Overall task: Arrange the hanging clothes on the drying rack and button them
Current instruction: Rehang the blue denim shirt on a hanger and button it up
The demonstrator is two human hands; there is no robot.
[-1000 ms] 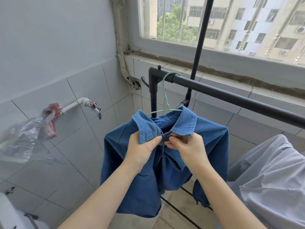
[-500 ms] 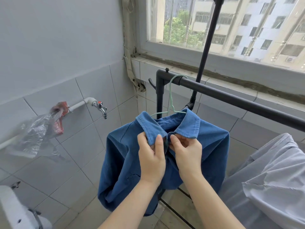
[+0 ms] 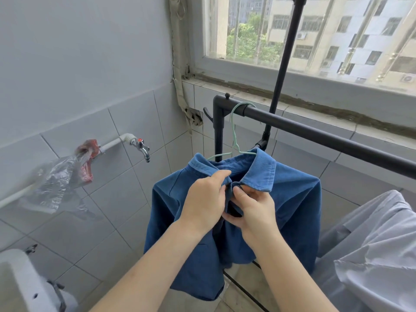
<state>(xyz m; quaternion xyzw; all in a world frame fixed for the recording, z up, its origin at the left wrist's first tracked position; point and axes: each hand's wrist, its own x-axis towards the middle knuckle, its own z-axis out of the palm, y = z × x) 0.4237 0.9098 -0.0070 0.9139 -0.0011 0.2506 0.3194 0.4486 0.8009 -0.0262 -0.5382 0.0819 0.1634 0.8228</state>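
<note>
1. The blue shirt (image 3: 295, 199) hangs on a pale green hanger (image 3: 233, 131), hooked over the black rail of the drying rack (image 3: 326, 134) near its corner post, with the collar turned up.
2. The left hand (image 3: 206, 202) grips the shirt's front edge just under the collar, fingers curled into the cloth. The right hand (image 3: 255, 211) pinches the facing edge, thumb on top. The two hands touch at the neck opening.
3. A white garment (image 3: 371, 255) hangs on the same rack, just right of the shirt.
4. The room is a narrow tiled corner. Grey wall tiles (image 3: 112, 221) run up to a painted wall, and a window (image 3: 315, 30) above a worn sill looks out on apartment blocks and a tree.
5. On the left wall a tap (image 3: 142, 147) juts from a white pipe, and a crumpled clear plastic bag (image 3: 57, 181) hangs over that pipe.
6. Pale floor tiles (image 3: 244, 281) show beneath the shirt's hem, and a white fixture (image 3: 20, 284) sits at the lower left, though what it is cannot be told.
</note>
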